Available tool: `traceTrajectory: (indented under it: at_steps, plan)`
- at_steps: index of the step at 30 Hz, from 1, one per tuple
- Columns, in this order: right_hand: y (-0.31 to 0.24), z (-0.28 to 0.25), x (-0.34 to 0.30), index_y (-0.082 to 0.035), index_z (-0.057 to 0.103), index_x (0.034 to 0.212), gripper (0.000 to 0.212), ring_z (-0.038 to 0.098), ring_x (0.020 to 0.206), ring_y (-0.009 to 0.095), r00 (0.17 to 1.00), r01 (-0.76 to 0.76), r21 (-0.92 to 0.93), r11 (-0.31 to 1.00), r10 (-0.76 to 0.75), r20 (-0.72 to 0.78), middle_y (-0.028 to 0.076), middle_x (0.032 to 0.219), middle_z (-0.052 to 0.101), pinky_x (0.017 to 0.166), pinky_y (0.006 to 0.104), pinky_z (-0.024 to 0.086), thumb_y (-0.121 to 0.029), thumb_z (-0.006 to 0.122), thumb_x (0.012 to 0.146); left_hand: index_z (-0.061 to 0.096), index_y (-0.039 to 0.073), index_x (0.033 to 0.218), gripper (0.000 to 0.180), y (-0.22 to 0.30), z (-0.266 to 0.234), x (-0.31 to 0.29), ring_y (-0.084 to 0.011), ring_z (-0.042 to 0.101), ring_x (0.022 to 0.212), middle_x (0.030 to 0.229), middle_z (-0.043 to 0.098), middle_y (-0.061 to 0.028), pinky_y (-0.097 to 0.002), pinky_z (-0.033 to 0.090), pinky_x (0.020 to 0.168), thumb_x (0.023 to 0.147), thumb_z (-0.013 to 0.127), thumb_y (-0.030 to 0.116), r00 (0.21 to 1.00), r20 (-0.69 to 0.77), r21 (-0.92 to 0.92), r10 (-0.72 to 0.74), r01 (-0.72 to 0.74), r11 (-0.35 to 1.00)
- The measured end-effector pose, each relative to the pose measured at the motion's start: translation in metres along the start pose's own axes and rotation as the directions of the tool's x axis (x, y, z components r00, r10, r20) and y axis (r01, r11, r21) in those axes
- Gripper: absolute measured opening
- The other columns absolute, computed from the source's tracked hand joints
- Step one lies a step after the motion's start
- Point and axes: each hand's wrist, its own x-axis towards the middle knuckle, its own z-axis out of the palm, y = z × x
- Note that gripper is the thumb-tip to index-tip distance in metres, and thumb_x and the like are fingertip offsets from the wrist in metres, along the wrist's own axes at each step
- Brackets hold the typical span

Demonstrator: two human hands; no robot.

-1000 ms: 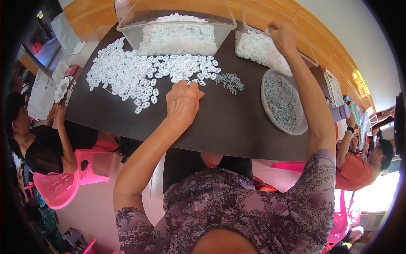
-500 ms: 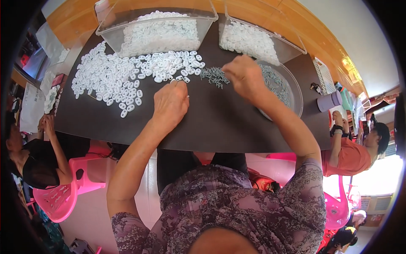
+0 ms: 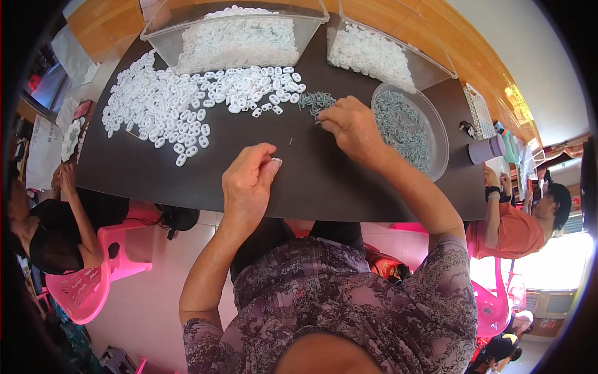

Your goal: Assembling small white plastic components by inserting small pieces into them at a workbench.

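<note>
My left hand [image 3: 245,184] is closed above the dark table, thumb and forefinger pinching a small white oval piece [image 3: 277,161] that shows only in part. My right hand [image 3: 354,129] has its fingertips pinched together at the near edge of a small pile of grey screws [image 3: 314,101]. Something tiny and dark pokes from those fingertips, seemingly a screw, though mostly hidden. One loose screw [image 3: 290,141] lies on the table between my hands. Beyond my left hand spreads a heap of white oval pieces with two holes [image 3: 156,100].
Two clear bins, one [image 3: 233,47] at the back and another [image 3: 370,53] further right, hold more white pieces. A round clear tray of screws [image 3: 441,140] sits right of my right hand. A lilac cup [image 3: 486,150] stands at the right edge. People sit on both sides.
My left hand has drawn back toward me from the white pieces. My right hand has come slightly nearer and left. The loose screw between them now shows.
</note>
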Motion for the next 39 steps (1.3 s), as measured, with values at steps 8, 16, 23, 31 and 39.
traceTrajectory:
  at_steps: [8,16,23,31,39]
  plan:
    - [-0.030,0.022,0.002,-0.007,0.065,0.082,0.013,0.053,0.073,0.026,0.995,0.084,0.162,0.983,-0.091,0.039,0.007,0.073,0.054,0.064,0.0348,0.043,-0.003,0.067,0.069,0.061,0.000,0.095,0.013,-0.010,-0.004,-0.003,-0.0052,0.052,0.068,0.079,0.058,0.0012,-0.0189,0.043,0.060,0.083,0.064,0.002,0.967,0.019,-0.333,-0.256,0.247,0.910]
    - [-0.032,0.027,0.006,-0.003,0.055,0.075,0.012,0.049,0.071,0.028,0.969,0.227,0.035,0.973,-0.230,0.090,0.009,0.075,0.051,0.062,0.0358,0.041,0.001,0.065,0.069,0.060,0.000,0.091,0.009,0.003,-0.013,-0.005,-0.0086,0.056,0.064,0.079,0.062,-0.0057,-0.0199,0.044,0.053,0.086,0.061,0.007,0.930,0.119,-0.576,-0.348,0.350,0.738]
    - [-0.063,0.009,0.004,-0.003,0.056,0.078,0.010,0.051,0.064,0.020,0.994,-0.007,0.338,0.941,-0.031,0.107,0.007,0.071,0.052,0.058,0.0298,0.042,0.002,0.064,0.075,0.060,-0.002,0.092,0.010,0.006,-0.013,-0.012,-0.0094,0.057,0.063,0.079,0.062,-0.0064,-0.0206,0.045,0.054,0.086,0.061,0.006,0.930,0.077,-0.619,-0.359,0.327,0.714]
    - [-0.087,-0.003,-0.002,-0.002,0.061,0.088,0.009,0.051,0.070,0.006,0.935,-0.352,0.641,0.682,0.226,0.273,0.000,0.078,0.056,0.063,0.0226,0.042,0.000,0.063,0.080,0.059,0.000,0.097,0.010,0.014,-0.013,-0.019,-0.0072,0.055,0.065,0.080,0.061,-0.0054,-0.0187,0.045,0.056,0.089,0.057,0.005,0.919,0.169,-0.674,-0.356,0.371,0.639]
    - [-0.095,-0.005,-0.009,-0.001,0.061,0.091,0.010,0.050,0.075,0.004,0.877,-0.481,0.737,0.475,0.277,0.393,-0.001,0.083,0.057,0.067,0.0206,0.043,0.000,0.064,0.081,0.059,-0.004,0.110,0.022,0.011,-0.010,-0.030,-0.0081,0.055,0.073,0.089,0.055,-0.0031,-0.0194,0.045,0.062,0.088,0.057,0.001,0.958,0.087,-0.620,-0.273,0.267,0.737]
